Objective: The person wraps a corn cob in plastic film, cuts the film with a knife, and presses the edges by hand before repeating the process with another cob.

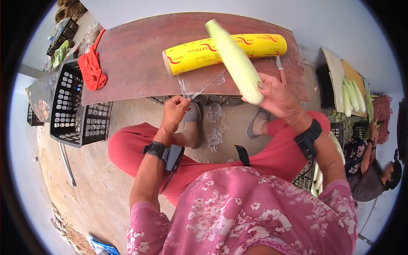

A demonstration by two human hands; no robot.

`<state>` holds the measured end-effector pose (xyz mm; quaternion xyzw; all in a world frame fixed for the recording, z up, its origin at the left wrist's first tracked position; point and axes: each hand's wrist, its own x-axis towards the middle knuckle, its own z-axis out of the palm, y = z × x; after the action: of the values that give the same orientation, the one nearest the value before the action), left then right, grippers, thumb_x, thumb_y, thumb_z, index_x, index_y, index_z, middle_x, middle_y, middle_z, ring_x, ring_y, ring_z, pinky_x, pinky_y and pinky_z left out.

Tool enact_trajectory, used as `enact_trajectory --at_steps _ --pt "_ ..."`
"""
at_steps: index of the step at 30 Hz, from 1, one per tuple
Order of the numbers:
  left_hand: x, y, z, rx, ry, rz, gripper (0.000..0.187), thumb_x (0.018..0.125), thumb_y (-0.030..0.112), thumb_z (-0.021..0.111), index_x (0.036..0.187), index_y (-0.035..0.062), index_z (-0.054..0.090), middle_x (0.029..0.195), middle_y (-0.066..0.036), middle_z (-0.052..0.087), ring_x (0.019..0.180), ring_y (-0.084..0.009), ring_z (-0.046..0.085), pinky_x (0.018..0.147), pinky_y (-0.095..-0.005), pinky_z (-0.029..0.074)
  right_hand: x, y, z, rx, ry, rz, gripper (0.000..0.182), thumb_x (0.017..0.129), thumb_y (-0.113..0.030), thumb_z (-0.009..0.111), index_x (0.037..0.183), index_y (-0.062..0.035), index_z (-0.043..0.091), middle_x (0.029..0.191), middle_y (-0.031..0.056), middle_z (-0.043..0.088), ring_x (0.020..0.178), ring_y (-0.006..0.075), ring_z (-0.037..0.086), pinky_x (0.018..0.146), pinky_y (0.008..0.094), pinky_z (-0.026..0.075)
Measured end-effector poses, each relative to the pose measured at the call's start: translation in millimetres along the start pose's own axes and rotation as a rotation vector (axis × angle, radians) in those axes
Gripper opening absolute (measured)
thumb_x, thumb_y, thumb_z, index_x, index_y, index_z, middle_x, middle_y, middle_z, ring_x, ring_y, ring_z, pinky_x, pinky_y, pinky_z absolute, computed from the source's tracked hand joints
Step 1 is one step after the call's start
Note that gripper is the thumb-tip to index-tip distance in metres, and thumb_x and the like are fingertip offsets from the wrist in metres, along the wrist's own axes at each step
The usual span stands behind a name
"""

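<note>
My right hand [278, 95] grips the thick end of a long, smooth, pale green vegetable [233, 55], which looks like an ear of corn in its husk. It is held tilted above the table, its narrower, blunt end pointing up and left, and overlaps the yellow cling film roll [191, 55] in this view. At the table's near edge my left hand [176, 108] pinches gathered clear film [187, 85] between thumb and fingers. The film stretches back toward the roll. A knife [280, 70] with a pinkish handle lies right of the roll.
The reddish table [131, 46] spans the front. A red cloth [91, 70] hangs by a black crate [68, 102] at left. Crumpled film [216, 131] lies between my feet. At right, similar pale vegetables [352, 97] rest on a board, and another person [369, 165] sits nearby.
</note>
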<state>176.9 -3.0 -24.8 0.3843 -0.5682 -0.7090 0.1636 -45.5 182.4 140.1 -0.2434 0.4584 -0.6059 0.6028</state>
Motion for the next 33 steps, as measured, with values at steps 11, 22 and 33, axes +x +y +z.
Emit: enact_trajectory --at_steps 11,22,33 --pt "4 -4 1 -0.045 -0.015 0.008 0.021 0.087 0.018 0.067 0.069 0.0083 0.059 0.065 0.000 0.060 0.059 -0.0069 0.055 0.054 -0.0224 0.041 36 97 47 0.721 0.202 0.057 0.050 0.083 -0.019 0.072 0.126 -0.0062 0.050 0.121 0.0105 0.057 0.110 0.0263 0.053 0.089 0.0393 0.044" --pt "0 4 2 -0.080 -0.015 0.003 0.019 0.087 0.016 0.063 0.070 0.0090 0.059 0.066 0.000 0.062 0.059 -0.0069 0.055 0.055 -0.0222 0.041 109 108 55 0.449 0.386 0.312 0.032 0.088 -0.013 0.067 0.114 -0.0009 0.054 0.107 0.0135 0.061 0.100 0.0256 0.060 0.088 0.0374 0.052" --pt "-6 15 2 -0.099 -0.024 -0.089 0.022 0.088 0.019 0.064 0.069 0.0105 0.058 0.073 0.000 0.064 0.062 -0.0080 0.058 0.056 -0.0229 0.042 98 73 36 -1.683 0.256 -0.664 0.041 0.077 -0.011 0.069 0.117 -0.0110 0.058 0.115 0.0064 0.055 0.114 0.0252 0.048 0.095 0.0423 0.031"
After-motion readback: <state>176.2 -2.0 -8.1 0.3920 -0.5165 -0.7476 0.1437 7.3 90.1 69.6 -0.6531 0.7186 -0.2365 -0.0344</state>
